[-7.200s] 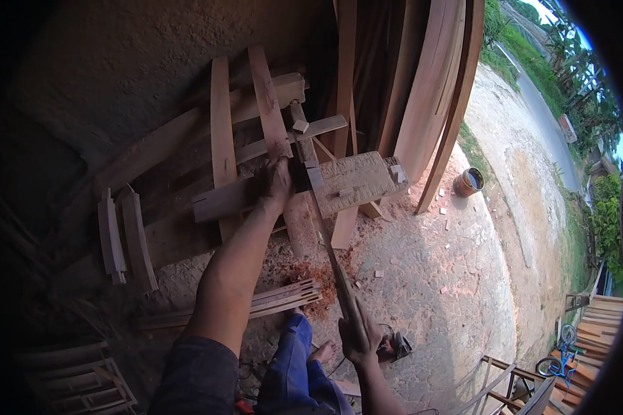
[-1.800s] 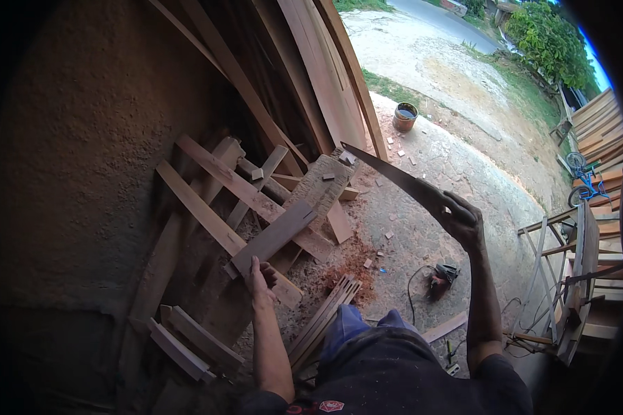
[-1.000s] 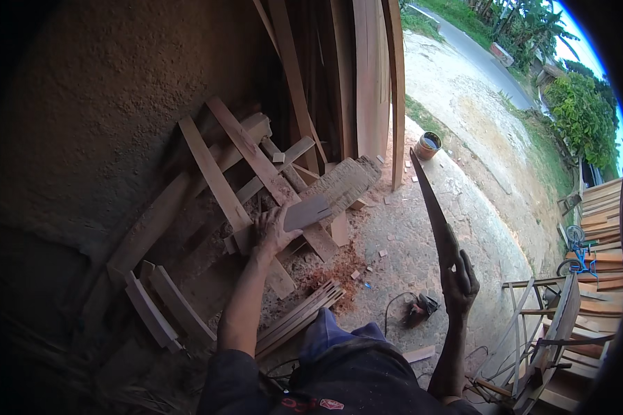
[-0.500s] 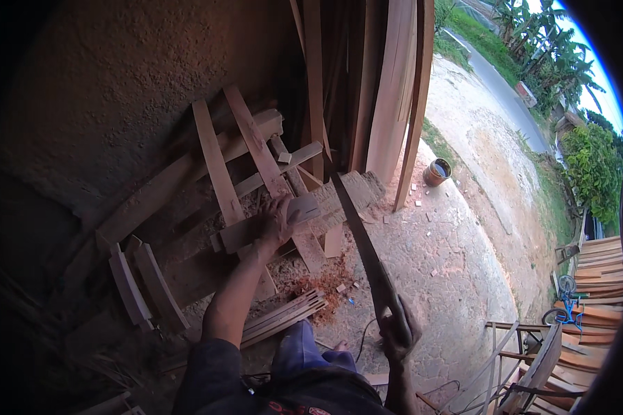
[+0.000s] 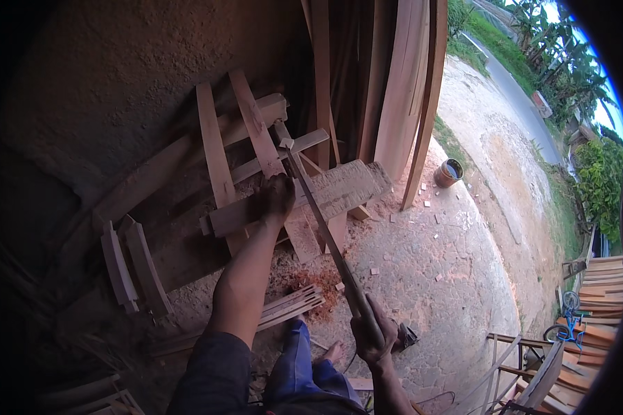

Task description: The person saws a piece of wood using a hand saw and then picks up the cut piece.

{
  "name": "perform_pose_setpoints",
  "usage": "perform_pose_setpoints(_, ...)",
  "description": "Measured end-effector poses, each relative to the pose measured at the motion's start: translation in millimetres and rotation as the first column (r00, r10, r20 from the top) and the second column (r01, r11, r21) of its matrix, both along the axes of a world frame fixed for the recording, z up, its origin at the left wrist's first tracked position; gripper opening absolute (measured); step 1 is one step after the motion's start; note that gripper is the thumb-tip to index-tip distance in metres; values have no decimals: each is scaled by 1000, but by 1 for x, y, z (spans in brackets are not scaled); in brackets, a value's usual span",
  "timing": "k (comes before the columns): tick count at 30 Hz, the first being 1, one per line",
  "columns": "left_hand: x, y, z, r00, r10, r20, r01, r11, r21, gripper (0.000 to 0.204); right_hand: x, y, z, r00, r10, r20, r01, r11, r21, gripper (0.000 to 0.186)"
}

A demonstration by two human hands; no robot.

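My left hand is closed on a short wooden board lying across the slatted pile. My right hand grips the handle of a long handsaw, whose blade reaches up beside my left hand at the board's right end. A rough, sawdust-covered block lies just right of the blade. Pale slats and a pinkish slat run beneath the work. The fingertips of my left hand are hard to make out in shadow.
Tall planks lean on the back wall. A bucket, scraps, and a power tool with a cord sit on the concrete floor. Grooved strips lie by my feet. A frame and bicycle are at right.
The saw has come down from being held out at the right to lie across the pile beside my left hand, which has moved slightly up along the board. The view has shifted.
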State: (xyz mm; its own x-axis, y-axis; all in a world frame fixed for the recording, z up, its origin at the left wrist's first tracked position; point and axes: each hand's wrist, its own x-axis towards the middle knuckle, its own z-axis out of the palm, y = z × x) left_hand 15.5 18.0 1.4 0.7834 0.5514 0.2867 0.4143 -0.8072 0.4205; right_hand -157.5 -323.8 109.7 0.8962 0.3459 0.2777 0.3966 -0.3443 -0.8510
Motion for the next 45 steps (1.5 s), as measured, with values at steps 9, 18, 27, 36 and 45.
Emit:
perform_pose_setpoints(9,5,3,-18,999,21,48,-24,998,64,26,-2,-1,-13,999,2,-53,-1,1000,9,49)
perform_pose_setpoints(18,6,-5,-10,999,47,-4,-46,996,71,26,7,-7,-17,1000,17,-12,-16,1000,14,56)
perform_pose_setpoints(27,9,8,-25,999,31,18,-31,999,44,24,12,-11,-16,994,34,-108,-32,999,16,54)
perform_pose_setpoints(36,9,7,-23,1000,20,21,-21,998,59,21,16,-6,-12,971,47,-233,-35,998,57,53)
perform_pose_setpoints(45,15,21,-48,994,-4,106,-13,987,161,13,40,15,-9,958,80,-274,-83,997,-3,51)
